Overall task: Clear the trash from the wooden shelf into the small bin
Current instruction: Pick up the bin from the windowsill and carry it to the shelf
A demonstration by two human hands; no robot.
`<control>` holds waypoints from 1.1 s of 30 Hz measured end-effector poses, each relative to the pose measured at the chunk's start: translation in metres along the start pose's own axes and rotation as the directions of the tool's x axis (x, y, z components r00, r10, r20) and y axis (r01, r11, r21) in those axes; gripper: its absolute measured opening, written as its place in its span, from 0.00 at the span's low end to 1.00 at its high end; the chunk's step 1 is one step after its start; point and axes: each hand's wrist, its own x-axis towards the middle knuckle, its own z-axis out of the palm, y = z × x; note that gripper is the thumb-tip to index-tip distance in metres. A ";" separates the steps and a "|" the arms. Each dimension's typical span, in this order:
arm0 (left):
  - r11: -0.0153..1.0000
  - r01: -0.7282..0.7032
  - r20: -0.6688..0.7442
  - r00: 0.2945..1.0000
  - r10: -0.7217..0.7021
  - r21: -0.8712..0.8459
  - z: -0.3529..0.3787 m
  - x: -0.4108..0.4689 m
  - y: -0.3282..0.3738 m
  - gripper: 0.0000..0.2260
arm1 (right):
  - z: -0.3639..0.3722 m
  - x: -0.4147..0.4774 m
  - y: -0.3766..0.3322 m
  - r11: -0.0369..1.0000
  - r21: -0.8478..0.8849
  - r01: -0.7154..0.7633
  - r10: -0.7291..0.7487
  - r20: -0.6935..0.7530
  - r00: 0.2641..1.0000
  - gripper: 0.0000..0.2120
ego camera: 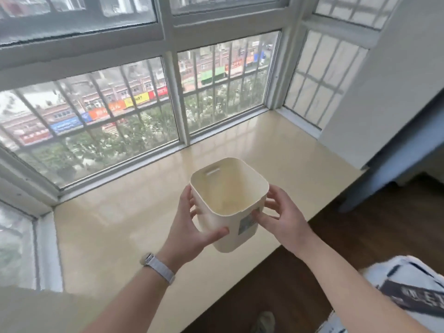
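A small cream plastic bin [228, 195] with a handle slot near its far rim and a label on its near side is held up over the beige window ledge [120, 224]. My left hand [189, 227] grips its left side, thumb across the front wall. My right hand [281, 217] holds its right side, fingers curled against the wall and thumb on the label. The inside of the bin looks empty. No wooden shelf and no trash are in view.
Barred windows [108, 121] run along the back and left of the ledge. A white wall [384, 92] and a blue-grey frame [394, 152] stand at the right. Dark wooden floor [348, 236] lies below the ledge, with my shoe [263, 323] at the bottom.
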 end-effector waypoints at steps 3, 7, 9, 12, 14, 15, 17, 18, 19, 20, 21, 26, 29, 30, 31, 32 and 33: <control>0.999 -0.047 0.111 0.993 0.045 0.013 0.055 0.030 0.019 0.53 | -0.059 -0.008 0.008 1.000 0.019 -0.011 0.013 -0.113 0.994 0.24; 0.993 -0.120 0.254 0.961 0.113 0.013 0.131 0.066 0.044 0.50 | -0.132 -0.019 0.021 0.998 0.055 -0.003 0.017 -0.249 0.968 0.24; 0.989 -0.150 0.317 0.938 0.142 -0.001 0.168 0.080 0.053 0.49 | -0.165 -0.028 0.029 0.997 0.074 0.007 0.017 -0.312 0.950 0.24; 0.982 -0.189 0.422 0.888 0.181 -0.023 0.222 0.096 0.069 0.50 | -0.210 -0.046 0.039 0.998 0.069 0.007 0.022 -0.421 0.907 0.23; 0.976 -0.214 0.488 0.848 0.207 -0.042 0.256 0.102 0.080 0.49 | -0.236 -0.061 0.045 0.998 0.060 0.006 0.024 -0.487 0.873 0.22; 0.974 -0.221 0.515 0.829 0.216 -0.053 0.272 0.103 0.084 0.49 | -0.248 -0.068 0.047 0.998 0.057 0.008 0.022 -0.515 0.857 0.22; 0.971 -0.226 0.559 0.796 0.230 -0.076 0.301 0.105 0.093 0.50 | -0.269 -0.084 0.050 0.999 0.048 0.002 0.026 -0.567 0.824 0.21; 0.969 -0.233 0.579 0.779 0.239 -0.086 0.315 0.106 0.097 0.50 | -0.279 -0.090 0.051 0.999 0.046 -0.003 0.030 -0.595 0.803 0.21; 0.965 -0.242 0.600 0.760 0.250 -0.095 0.327 0.107 0.101 0.49 | -0.288 -0.097 0.053 0.999 0.049 -0.001 0.031 -0.622 0.782 0.21; 0.961 -0.256 0.621 0.738 0.264 -0.104 0.339 0.108 0.105 0.48 | -0.296 -0.103 0.055 0.998 0.056 0.007 0.031 -0.646 0.763 0.21; 0.957 -0.268 0.641 0.717 0.275 -0.111 0.350 0.109 0.109 0.47 | -0.302 -0.108 0.056 0.998 0.066 0.016 0.032 -0.665 0.747 0.21; 0.944 -0.299 0.711 0.632 0.308 -0.143 0.394 0.122 0.123 0.45 | -0.327 -0.122 0.062 0.995 0.104 0.004 0.073 -0.730 0.680 0.20; 0.941 -0.302 0.744 0.593 0.308 -0.149 0.416 0.135 0.123 0.46 | -0.342 -0.120 0.067 0.994 0.109 -0.016 0.093 -0.758 0.646 0.21; 0.941 -0.303 0.755 0.580 0.306 -0.149 0.424 0.140 0.123 0.47 | -0.348 -0.118 0.068 0.994 0.110 -0.021 0.098 -0.764 0.638 0.21; 0.942 -0.301 0.766 0.568 0.302 -0.148 0.432 0.147 0.123 0.47 | -0.354 -0.116 0.070 0.994 0.109 -0.023 0.099 -0.771 0.629 0.21; 0.943 -0.299 0.775 0.556 0.299 -0.149 0.441 0.154 0.123 0.48 | -0.360 -0.112 0.071 0.994 0.106 -0.028 0.101 -0.780 0.617 0.21; 0.943 -0.296 0.785 0.544 0.297 -0.151 0.451 0.161 0.124 0.48 | -0.367 -0.109 0.073 0.994 0.104 -0.033 0.103 -0.792 0.602 0.21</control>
